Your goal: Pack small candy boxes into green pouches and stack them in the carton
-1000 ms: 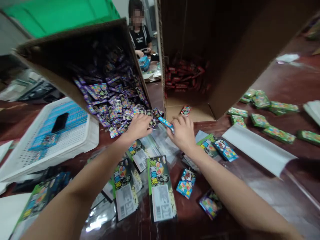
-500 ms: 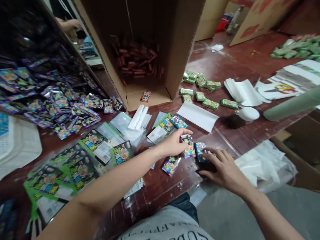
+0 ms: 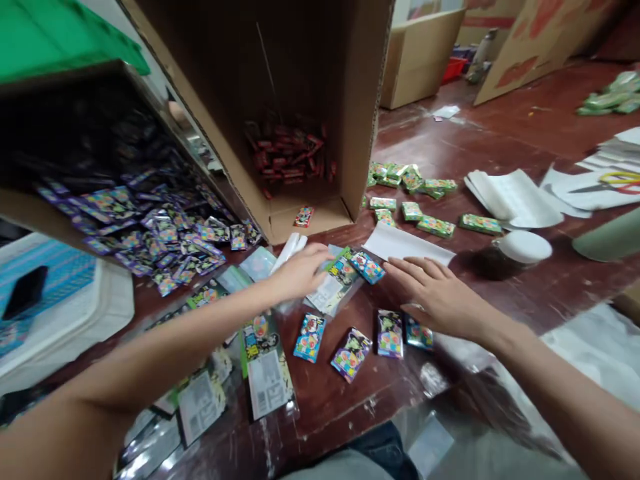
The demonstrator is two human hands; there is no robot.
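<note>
My left hand hovers near the white paper strips and a printed bag; its fingertips are blurred. My right hand is spread, palm down, beside a blue packet lying on that bag, and holds nothing visible. Below it lie a purple packet and a dark blue packet, partly under the hand. Another purple packet and a light blue packet rest on the dark red table.
A tall cardboard box holds red packets. Purple packets spill from a box at left, near a white basket. Green packets, a white-lidded container and scissors are at right.
My left hand has let go of the purple packet and moved left. My right hand has come off the dark blue packet and opened. The view has shifted left.
</note>
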